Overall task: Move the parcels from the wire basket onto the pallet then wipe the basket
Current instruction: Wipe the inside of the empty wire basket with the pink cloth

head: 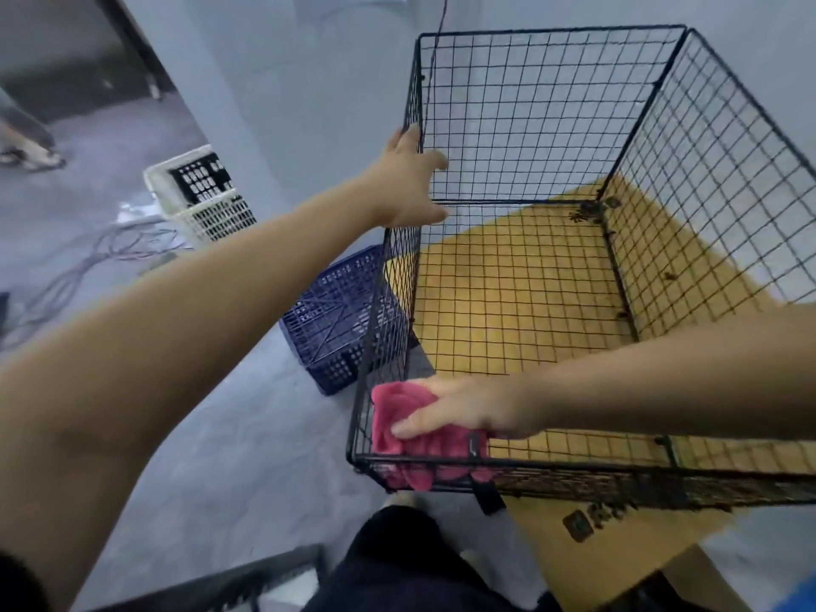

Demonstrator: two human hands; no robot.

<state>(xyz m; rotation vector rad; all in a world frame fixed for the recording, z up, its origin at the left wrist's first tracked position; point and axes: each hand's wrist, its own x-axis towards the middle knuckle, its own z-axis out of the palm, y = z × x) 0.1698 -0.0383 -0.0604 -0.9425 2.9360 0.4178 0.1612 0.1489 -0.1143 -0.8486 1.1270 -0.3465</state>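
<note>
The black wire basket [547, 33] stands open-topped in front of me, on a sheet of brown cardboard [618, 541]. No parcel lies inside it. My left hand [408, 183] grips the top of the basket's far left corner post. My right hand [463, 410] is inside the basket at its near left corner and presses a pink cloth [410, 426] against the wire wall there. Part of the cloth bulges through the near wall's mesh. No pallet is in view.
A dark blue plastic crate [335, 320] lies tilted on the grey floor just left of the basket. Farther left stands a white plastic crate [203, 192], with cables [84, 267] trailing across the floor. A dark frame [229, 580] sits at the bottom left.
</note>
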